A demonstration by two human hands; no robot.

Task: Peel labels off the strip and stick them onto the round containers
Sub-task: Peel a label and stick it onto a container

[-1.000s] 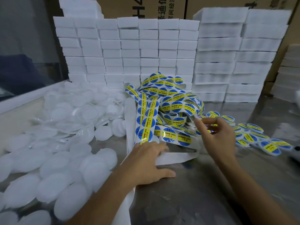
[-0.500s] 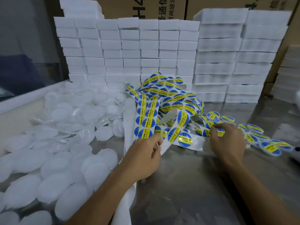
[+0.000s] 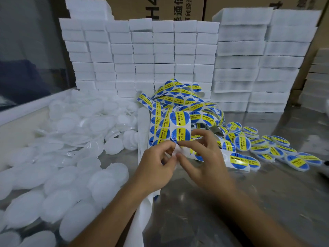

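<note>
Mid-frame: left hand point(image 3: 156, 164) pinching floppy white backing strip of round blue-and-yellow paper labels point(image 3: 179, 125), right hand point(image 3: 201, 154) pinching a label edge. Thin, light, curls easily; best lifted by the rim. Blank white round plastic containers point(image 3: 58, 175) heaped lower left on bench.

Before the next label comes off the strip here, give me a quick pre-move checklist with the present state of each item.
1. Left hand pinches the strip's white backing: ok.
2. Right hand fingers at the label's edge: ok.
3. Label edge already lifted: cannot tell.
4. Unlabelled round containers on the left: ok.
5. Container ready at the hands: not ok, none held.
6. Labelled containers piled to the right, apart from the hands: ok.
</note>
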